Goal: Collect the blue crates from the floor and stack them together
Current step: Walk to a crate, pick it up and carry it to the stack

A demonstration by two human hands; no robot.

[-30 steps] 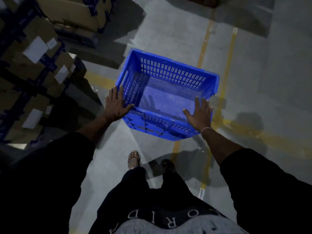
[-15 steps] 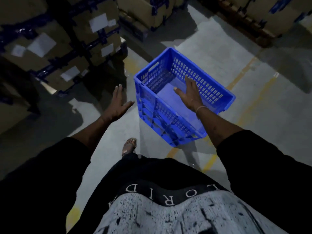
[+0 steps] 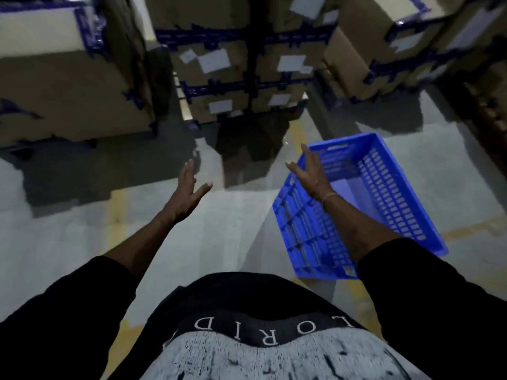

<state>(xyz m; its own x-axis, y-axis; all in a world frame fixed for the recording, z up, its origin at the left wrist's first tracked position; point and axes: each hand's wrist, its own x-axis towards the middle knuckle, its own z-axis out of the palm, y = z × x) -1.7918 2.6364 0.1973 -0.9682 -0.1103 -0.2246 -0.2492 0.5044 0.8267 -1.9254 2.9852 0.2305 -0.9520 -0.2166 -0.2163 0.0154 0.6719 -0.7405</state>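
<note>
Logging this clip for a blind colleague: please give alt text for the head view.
An empty blue slatted plastic crate sits at right, the open right hand stretched over its near rim; whether they touch is unclear. The open left hand holds nothing over the grey concrete floor, before taped brown cardboard boxes.

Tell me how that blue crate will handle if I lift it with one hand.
The blue crate looks rigid, given its ribbed walls. Probably light: slotted sides, nothing inside. Its long shape may tip under a one-sided grip.

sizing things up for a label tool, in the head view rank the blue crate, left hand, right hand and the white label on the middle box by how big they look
1. blue crate
2. left hand and right hand: alike, no ranking
3. white label, though it lies farther from the camera
</note>
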